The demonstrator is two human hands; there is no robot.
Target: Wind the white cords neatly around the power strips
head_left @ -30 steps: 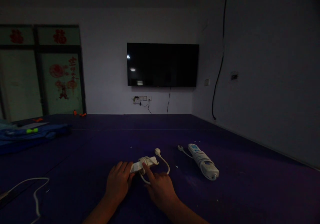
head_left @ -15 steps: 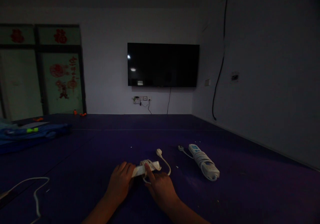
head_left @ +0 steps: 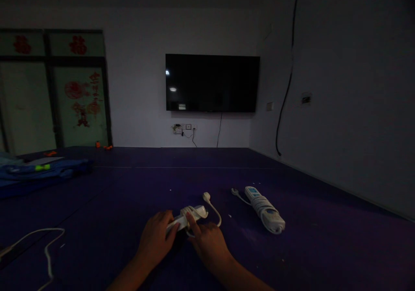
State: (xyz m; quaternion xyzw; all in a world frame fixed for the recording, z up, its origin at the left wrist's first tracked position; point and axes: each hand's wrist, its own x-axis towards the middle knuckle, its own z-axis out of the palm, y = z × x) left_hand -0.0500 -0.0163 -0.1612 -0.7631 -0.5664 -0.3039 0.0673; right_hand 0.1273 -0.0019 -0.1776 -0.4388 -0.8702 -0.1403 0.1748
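A white power strip (head_left: 177, 224) lies low in front of me, its pale cord wound in loops round the far half. My left hand (head_left: 157, 237) grips its near left end, thumb on one side and fingers on the other. Against the wound cord, my right hand (head_left: 209, 243) presses with the index finger stretched along the loops; its other fingers are curled and partly hidden. The cord's free end runs out to a white plug (head_left: 206, 196) just beyond the strip. To the right rests a second power strip (head_left: 264, 209) wrapped in its own cord, untouched.
A white cable (head_left: 48, 256) lies at the lower left on the dark purple surface (head_left: 129, 196). Blue cloth (head_left: 65, 170) is heaped farther left, with small orange objects (head_left: 108, 147) behind. A television (head_left: 212, 83) hangs on the far wall; a black cable (head_left: 285, 96) hangs at right.
My left hand has shifted its hold on the strip, and its thumb now shows along the near side. The strip's near end has tilted slightly toward me. My right hand stays nearly still.
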